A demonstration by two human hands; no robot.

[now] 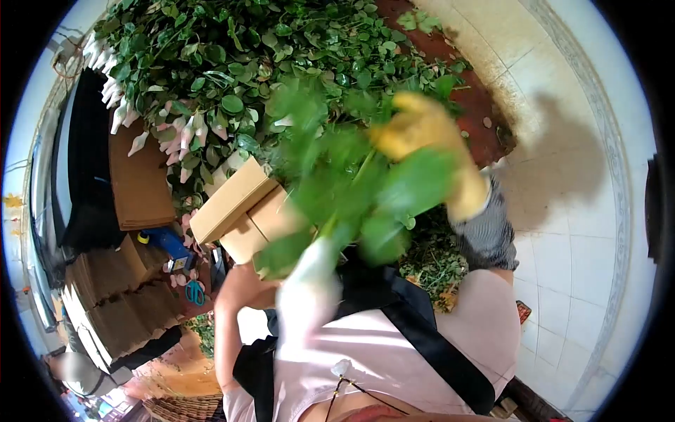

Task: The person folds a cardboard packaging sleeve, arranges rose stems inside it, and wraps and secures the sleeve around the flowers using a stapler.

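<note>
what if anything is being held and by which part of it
A flower, apparently by its stem, in the gloved right hand; blur hides the exact grip. The left hand is mostly hidden, so its hold can't be told.

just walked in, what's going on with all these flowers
The yellow-gloved right hand is up at the leafy end of a flower stem, whose pale head points down; blur hides the exact grip. The bare left hand is partly hidden behind its leaves, near some folded cardboard. A big leafy pile of flowers lies beyond.
</note>
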